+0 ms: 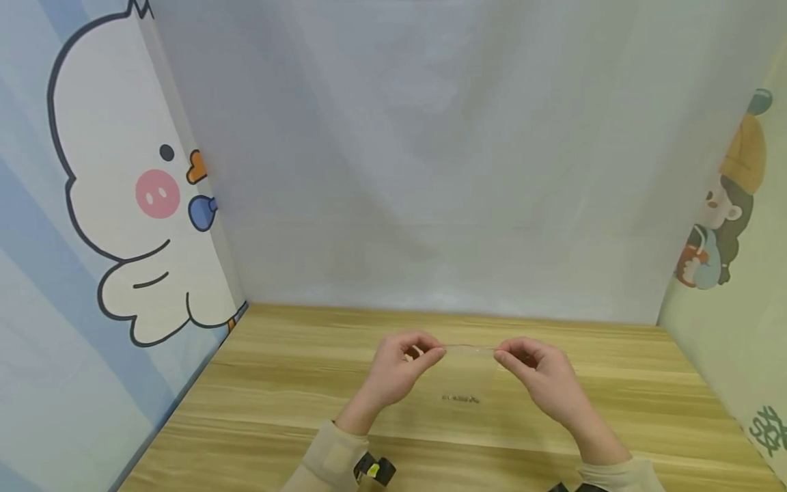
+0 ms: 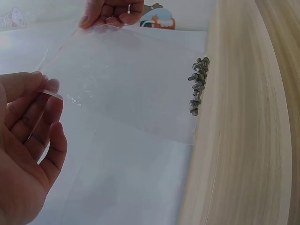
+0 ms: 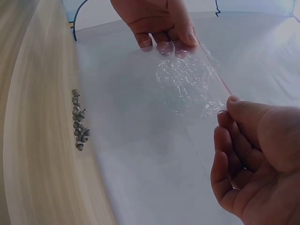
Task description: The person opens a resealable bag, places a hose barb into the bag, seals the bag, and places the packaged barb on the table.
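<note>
Between my two hands hangs a clear plastic zip bag point(image 1: 468, 372), its top edge stretched level. The left hand point(image 1: 401, 369) pinches one top corner between thumb and fingertips. At the opposite top corner the right hand point(image 1: 544, 377) pinches in the same way. Several small metal screws point(image 2: 198, 86) lie in a row along the bag's bottom; their exact kind is hard to make out. A reddish line point(image 3: 216, 72) runs along the bag's top edge in the right wrist view. Whether the seal is closed cannot be told.
A wood-grain table point(image 1: 295, 383) spreads beneath the hands. Behind it hangs a plain pale sheet point(image 1: 430, 171). Printed cartoon panels stand at the left point(image 1: 117, 123) and right point(image 1: 732, 321). Dark wrist devices point(image 1: 375, 470) sit at the sleeves.
</note>
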{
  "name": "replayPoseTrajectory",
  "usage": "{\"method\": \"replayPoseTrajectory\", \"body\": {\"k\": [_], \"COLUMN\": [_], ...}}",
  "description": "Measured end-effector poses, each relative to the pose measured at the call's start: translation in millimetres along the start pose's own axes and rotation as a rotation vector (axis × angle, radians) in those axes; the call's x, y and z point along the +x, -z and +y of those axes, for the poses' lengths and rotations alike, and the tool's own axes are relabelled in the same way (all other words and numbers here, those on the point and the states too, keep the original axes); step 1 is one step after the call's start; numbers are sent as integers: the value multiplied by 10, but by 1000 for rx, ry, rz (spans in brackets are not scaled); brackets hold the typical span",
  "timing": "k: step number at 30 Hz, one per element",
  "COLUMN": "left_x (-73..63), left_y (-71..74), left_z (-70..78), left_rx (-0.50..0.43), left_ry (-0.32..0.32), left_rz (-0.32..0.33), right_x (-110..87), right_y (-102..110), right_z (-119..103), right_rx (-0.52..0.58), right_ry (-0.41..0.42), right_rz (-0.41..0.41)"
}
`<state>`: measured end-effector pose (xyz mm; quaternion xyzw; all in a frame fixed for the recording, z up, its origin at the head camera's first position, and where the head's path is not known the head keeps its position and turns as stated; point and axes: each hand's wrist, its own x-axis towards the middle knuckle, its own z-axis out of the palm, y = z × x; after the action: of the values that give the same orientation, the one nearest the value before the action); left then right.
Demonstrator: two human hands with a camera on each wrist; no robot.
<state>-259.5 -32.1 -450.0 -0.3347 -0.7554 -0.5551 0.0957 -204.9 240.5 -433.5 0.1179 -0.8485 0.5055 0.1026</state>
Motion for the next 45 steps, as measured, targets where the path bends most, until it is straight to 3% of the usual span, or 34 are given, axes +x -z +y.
{"method": "replayPoseTrajectory", "body": {"k": [3, 11, 21, 33, 45], "left_x": [-2, -17, 1, 0, -3], "left_y": [-7, -37, -78, -91, -126], "left_z": [4, -19, -12, -23, -10], "left_rx": [7, 16, 28, 9, 58], "left_ry": [-1, 94, 5, 56, 21], "left_rz": [1, -73, -18, -65, -87], "right_x": [-3, -15, 1, 6, 8], "right_y": [-13, -53, -113, -153, -239], "right_z": [17, 50, 80, 66, 97], "right_rx": [-38, -38, -11, -48, -38], "right_ry": [27, 51, 74, 113, 172], "right_rz": [9, 9, -3, -9, -23]}}
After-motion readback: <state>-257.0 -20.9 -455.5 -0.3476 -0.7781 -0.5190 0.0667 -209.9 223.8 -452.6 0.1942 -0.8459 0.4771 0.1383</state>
